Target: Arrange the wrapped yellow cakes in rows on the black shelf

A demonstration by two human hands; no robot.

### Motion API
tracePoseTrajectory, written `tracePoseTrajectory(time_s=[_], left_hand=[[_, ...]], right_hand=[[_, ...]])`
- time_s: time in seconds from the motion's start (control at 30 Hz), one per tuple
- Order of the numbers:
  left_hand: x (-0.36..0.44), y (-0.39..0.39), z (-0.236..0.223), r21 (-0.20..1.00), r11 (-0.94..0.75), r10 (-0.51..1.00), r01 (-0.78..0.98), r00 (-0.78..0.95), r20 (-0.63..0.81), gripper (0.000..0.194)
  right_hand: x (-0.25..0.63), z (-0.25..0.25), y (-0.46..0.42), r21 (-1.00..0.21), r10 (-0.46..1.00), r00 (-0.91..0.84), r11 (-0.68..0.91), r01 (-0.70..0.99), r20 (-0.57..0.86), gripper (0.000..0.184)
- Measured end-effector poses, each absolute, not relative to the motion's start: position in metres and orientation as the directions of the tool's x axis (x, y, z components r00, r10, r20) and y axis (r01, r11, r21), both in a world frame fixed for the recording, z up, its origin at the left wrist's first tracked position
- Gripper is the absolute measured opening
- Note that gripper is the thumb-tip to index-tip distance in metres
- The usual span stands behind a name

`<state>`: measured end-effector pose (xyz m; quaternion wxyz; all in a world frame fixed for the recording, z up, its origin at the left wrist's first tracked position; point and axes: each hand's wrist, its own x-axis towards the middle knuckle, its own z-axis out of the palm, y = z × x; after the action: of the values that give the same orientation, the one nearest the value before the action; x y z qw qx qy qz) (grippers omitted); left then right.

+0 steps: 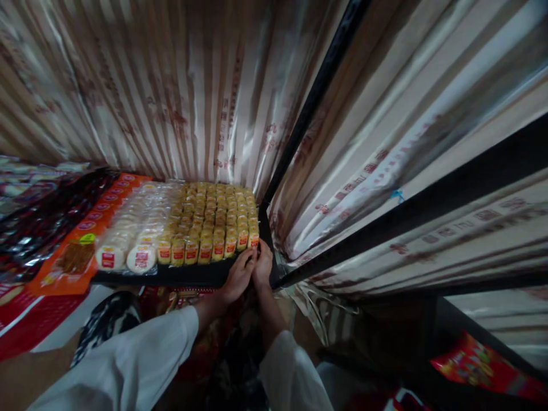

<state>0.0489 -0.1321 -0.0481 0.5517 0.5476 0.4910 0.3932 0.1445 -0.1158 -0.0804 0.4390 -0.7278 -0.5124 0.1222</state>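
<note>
Rows of small yellow snack packs (205,222) with red labels stand tightly side by side on a black shelf (171,278). My left hand (240,275) is at the front right corner of these rows, its fingers bent and closed at the end pack. Pressed close beside it, my right hand (262,264) curls its fingers at the same front pack. The fingertips of both hands meet there and partly cover the pack's lower end. Two rows of round white packs (142,258) with red labels lie left of the yellow ones.
Further left are an orange snack bag (64,268) and dark shiny packs (38,222). Pale printed curtains (205,103) hang behind, with a black post (308,114) and a slanting black bar (411,214) on the right. A red packet (475,362) lies low at right.
</note>
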Motion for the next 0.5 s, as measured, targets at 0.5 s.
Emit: tracePoseTrajectory(time_s=[0.5], left_hand=[[-0.102, -0.227, -0.105, 0.826, 0.123, 0.825, 0.551, 0.405, -0.393, 0.027]], right_hand=[[0.039, -0.063, -0.224, -0.891, 0.958, 0.282, -0.078, 0.447, 0.057, 0.029]])
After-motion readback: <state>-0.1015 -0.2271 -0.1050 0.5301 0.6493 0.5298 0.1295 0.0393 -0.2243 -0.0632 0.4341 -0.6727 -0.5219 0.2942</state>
